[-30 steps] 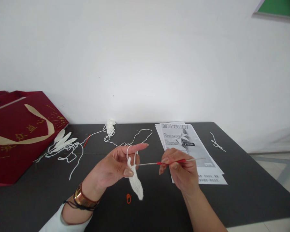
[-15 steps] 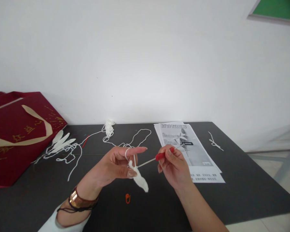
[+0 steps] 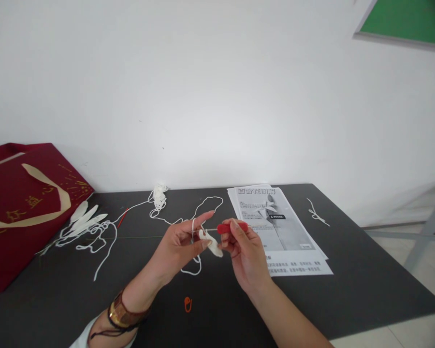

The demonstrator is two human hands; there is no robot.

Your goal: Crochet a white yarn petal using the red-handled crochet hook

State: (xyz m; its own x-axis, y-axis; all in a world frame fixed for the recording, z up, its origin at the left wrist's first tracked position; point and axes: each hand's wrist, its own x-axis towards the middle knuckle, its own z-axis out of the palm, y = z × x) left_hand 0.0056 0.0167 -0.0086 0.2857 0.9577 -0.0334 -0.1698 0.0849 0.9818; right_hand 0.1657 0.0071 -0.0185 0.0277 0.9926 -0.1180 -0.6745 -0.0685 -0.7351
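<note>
My left hand pinches a small white crocheted piece between thumb and fingers, with white yarn looped over its raised forefinger. My right hand grips a crochet hook by its red handle; the metal tip points left into the white piece. Both hands are close together above the dark table. A loop of yarn hangs below the left hand.
A red gift bag lies at the far left. White petals and tangled yarn lie beside it, a small yarn ball by the wall. Printed sheets lie to the right, a yarn scrap beyond, an orange stitch marker near me.
My right hand has moved left, bringing the hook in to the white piece. My left hand has lifted the piece and turned it more level. The view has shifted slightly right.
</note>
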